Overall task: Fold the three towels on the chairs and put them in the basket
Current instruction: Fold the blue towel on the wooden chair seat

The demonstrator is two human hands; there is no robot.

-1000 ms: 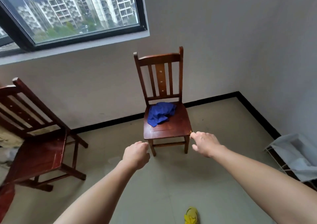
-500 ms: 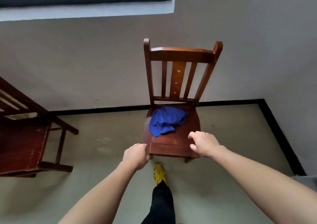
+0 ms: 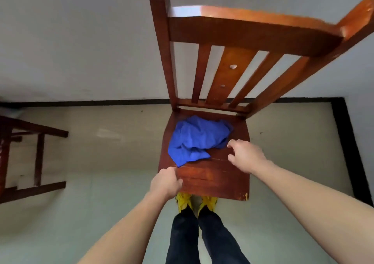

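A crumpled blue towel (image 3: 198, 138) lies on the back half of the seat of a brown wooden chair (image 3: 214, 178) right in front of me. My left hand (image 3: 166, 182) hovers over the seat's front left edge, just below the towel's near corner, fingers loosely curled and holding nothing. My right hand (image 3: 244, 155) is over the seat to the right of the towel, its fingers spread and bent, close to the cloth's right edge but apart from it. No basket is in view.
A second wooden chair (image 3: 38, 158) stands at the left edge, only its legs and rails showing. The white wall with a black skirting (image 3: 91, 102) runs behind both chairs, and a corner lies at the right. My legs and yellow shoes (image 3: 196, 202) stand at the seat's front.
I have stepped up to the chair, which now fills the view. Both hands have moved forward over the seat, the right one spreading its fingers beside the towel.
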